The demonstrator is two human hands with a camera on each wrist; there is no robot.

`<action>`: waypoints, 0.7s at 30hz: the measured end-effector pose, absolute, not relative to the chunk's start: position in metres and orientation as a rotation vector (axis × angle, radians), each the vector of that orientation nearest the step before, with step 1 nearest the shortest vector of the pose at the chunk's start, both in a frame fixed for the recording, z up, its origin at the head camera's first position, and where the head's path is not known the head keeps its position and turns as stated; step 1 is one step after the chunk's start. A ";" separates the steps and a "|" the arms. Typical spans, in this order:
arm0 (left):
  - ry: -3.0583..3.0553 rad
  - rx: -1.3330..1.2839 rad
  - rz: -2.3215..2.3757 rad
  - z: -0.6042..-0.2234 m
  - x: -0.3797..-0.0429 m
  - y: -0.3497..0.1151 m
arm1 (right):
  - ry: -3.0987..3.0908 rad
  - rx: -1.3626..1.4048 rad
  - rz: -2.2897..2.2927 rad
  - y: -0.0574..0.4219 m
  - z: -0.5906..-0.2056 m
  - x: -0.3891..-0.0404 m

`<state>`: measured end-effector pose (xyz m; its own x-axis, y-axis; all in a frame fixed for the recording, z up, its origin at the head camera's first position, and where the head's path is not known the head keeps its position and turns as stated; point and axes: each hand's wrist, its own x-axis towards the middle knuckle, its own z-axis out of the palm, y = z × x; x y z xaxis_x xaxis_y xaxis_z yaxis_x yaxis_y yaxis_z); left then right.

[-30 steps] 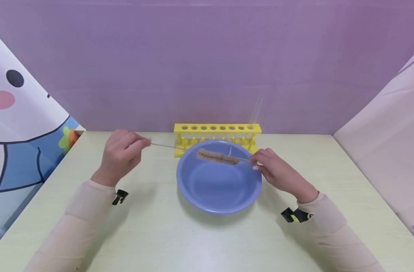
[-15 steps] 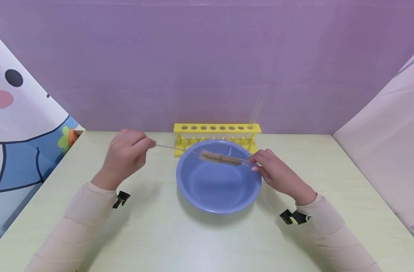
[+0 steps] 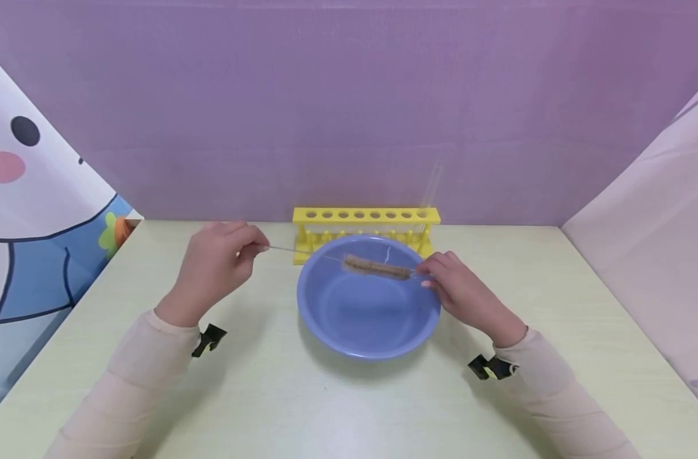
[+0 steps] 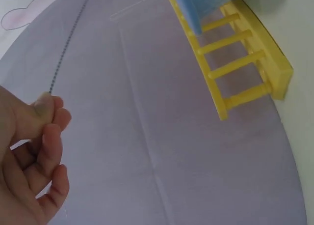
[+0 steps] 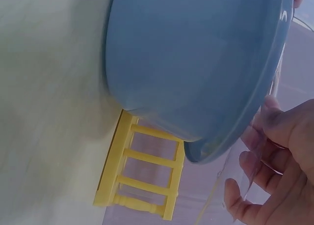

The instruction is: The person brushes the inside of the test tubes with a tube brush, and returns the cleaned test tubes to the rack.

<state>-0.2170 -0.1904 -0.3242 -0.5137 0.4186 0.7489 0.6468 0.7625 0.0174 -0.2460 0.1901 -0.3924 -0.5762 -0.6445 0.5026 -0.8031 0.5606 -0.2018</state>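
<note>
Between thumb and fingertips my left hand pinches the thin twisted wire handle of a test tube brush. Its tan bristles lie over the far part of a blue basin. A clear test tube surrounds the right part of the bristles, which look squeezed narrow there, while the left end stays fluffy. My right hand holds the tube by its right end, at the basin's right rim. Seen from the left wrist, the wire runs up from the fingertips.
Behind the basin stands a yellow test tube rack, partly hidden by it. Another clear test tube leans in the rack's rightmost hole. A purple backdrop rises behind the pale table.
My left hand has moved a little right, and the brush has slid right with it, deeper into the test tube. The right hand has stayed nearly in place.
</note>
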 end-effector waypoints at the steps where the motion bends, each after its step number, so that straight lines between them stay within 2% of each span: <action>1: -2.209 -0.779 -0.391 -0.323 -0.216 -0.189 | -2.421 1.177 0.583 0.190 -0.393 -0.246; 21: -2.568 -0.525 -0.620 -0.307 -0.199 -0.171 | -2.404 1.113 0.531 0.180 -0.394 -0.241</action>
<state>-0.1993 -0.1713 -0.3074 -0.8290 0.2535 0.4985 0.4532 0.8269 0.3331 -0.2411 0.1803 -0.3943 -0.5817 -0.6143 0.5331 -0.7818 0.6033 -0.1578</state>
